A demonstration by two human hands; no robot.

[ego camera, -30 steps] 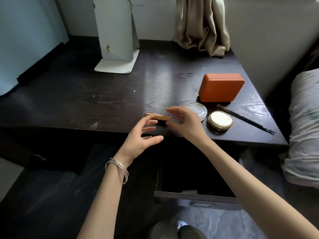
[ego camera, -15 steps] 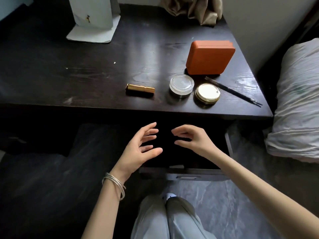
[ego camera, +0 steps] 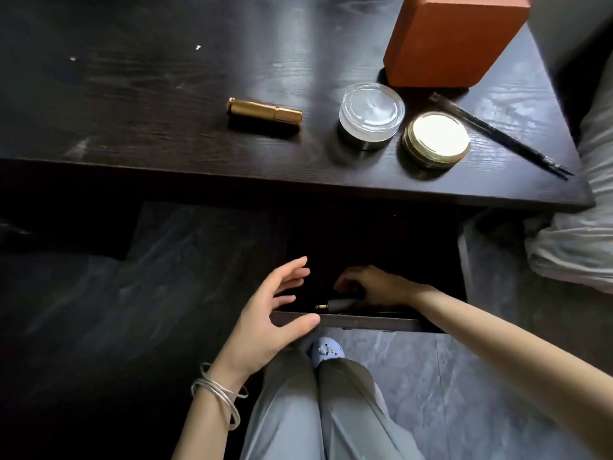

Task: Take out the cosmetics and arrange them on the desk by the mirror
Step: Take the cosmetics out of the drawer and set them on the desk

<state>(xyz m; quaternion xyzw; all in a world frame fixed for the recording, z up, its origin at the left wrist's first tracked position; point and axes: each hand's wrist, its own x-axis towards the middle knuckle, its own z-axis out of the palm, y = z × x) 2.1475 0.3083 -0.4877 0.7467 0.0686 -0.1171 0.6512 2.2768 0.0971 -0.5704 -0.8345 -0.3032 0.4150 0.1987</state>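
- Spreading across the top, the dark wood-grain desk (ego camera: 166,94) carries everything taken out so far.
- An orange rectangular case (ego camera: 447,38) stands at the far right, with a thin black pencil (ego camera: 497,134) lying slantwise just beside it.
- Below the desk edge, the dark open drawer (ego camera: 365,322) juts toward the person's grey trousers (ego camera: 315,410).
- A clear glass jar (ego camera: 371,114) and a gold-rimmed round compact (ego camera: 436,139) sit side by side; a gold metal lipstick tube (ego camera: 264,114) lies apart, to their left.
- The left hand (ego camera: 265,323), fingers spread, hovers at the drawer's front, holding nothing.
- The right hand (ego camera: 374,287), curled inside the drawer, grips a small dark gold-tipped tube (ego camera: 335,305).
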